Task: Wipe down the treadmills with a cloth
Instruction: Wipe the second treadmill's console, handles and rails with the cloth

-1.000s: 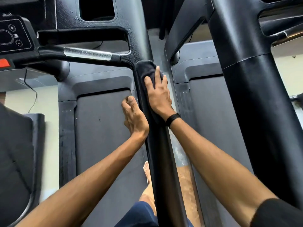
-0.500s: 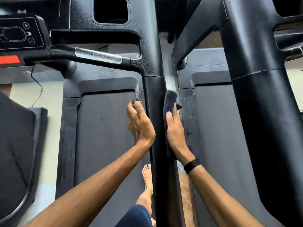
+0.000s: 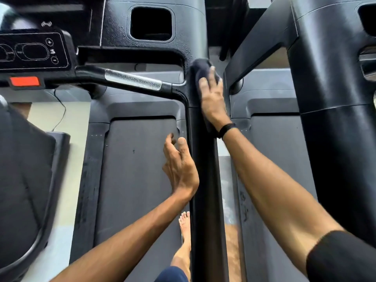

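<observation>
right hand (image 3: pixel 211 98) presses flat on cloth (image 3: pixel 200 67) high on treadmill upright (image 3: pixel 203 180); left hand (image 3: pixel 180 167) released beside upright; best long even strokes.

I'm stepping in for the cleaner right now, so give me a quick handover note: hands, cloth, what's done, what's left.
Right hand: fingers straight, pressing the dark cloth against the upright post of the left treadmill, near where the handrail joins it.
Left hand: open, holding nothing, resting against the post's left side, lower down.
Done: cannot tell which surfaces are already wiped. The handrail's silver section and the console housing look speckled with droplets.
Left: finish this post, then handrail, console panel, and the neighbouring treadmill's post.
</observation>
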Available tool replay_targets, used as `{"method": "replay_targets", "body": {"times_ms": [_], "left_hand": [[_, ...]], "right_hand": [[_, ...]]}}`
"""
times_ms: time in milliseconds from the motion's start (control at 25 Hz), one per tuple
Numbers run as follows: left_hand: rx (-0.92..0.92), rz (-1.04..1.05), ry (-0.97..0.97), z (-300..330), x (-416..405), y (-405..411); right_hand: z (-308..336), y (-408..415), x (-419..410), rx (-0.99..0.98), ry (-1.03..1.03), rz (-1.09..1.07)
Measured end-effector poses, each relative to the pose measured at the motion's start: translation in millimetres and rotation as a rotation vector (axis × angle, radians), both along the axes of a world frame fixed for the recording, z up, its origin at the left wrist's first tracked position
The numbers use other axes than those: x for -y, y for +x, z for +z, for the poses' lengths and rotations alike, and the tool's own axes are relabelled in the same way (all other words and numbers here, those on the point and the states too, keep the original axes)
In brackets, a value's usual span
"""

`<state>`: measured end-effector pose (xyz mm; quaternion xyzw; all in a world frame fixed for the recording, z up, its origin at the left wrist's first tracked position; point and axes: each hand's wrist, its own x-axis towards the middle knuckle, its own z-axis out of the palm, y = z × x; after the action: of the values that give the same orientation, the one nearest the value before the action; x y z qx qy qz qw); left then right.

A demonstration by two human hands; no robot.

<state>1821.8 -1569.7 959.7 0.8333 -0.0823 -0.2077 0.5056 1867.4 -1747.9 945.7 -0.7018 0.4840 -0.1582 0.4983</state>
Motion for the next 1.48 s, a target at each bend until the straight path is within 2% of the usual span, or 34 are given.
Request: {"method": "replay_targets", "body": {"times_ms": [120, 200, 280, 320, 400, 480, 560, 680, 800, 960, 1040, 1160, 1320, 1480], "left_hand": [[0.033, 0.005, 0.038, 2, 1, 0], [0.055, 0.014, 0.039, 2, 2, 1], [0.064, 0.021, 0.036, -1, 4, 3], [0.056, 0.027, 0.038, -2, 4, 3], [0.056, 0.031, 0.034, -3, 2, 2], [0.058, 0.033, 0.018, -3, 2, 2], [0.063, 0.039, 0.004, -1, 2, 3], [0.07, 0.033, 0.019, 2, 4, 3], [0.087, 0.026, 0.035, 4, 2, 0], [0.103, 0.034, 0.049, 4, 2, 0], [0.115, 0.026, 0.052, 4, 2, 1], [0.109, 0.023, 0.05, 4, 1, 3], [0.129, 0.013, 0.059, 4, 2, 4], [0.26, 0.002, 0.042, 10, -3, -2]], "right_hand": [[-20, -19, 13, 0.171, 0.539, -0.205], [-29, -52, -26, 0.178, 0.707, -0.196], [-24, -82, -63, 0.176, 0.67, -0.258], [-19, -93, -79, 0.211, 0.575, -0.264], [-4, -104, -105, 0.227, 0.251, -0.099], [5, -98, -119, 0.083, -0.024, 0.058], [18, -79, -110, -0.066, -0.205, 0.156], [27, -40, -74, -0.145, -0.304, 0.221], [19, -3, -27, -0.093, -0.201, 0.129], [-16, -5, 14, 0.096, 0.161, -0.037], [-28, -34, -7, 0.119, 0.358, -0.123], [-27, -89, -72, 0.151, 0.514, -0.181], [-36, -128, -115, 0.213, 0.588, -0.187], [-41, -154, -145, 0.223, 0.61, -0.196]]}}
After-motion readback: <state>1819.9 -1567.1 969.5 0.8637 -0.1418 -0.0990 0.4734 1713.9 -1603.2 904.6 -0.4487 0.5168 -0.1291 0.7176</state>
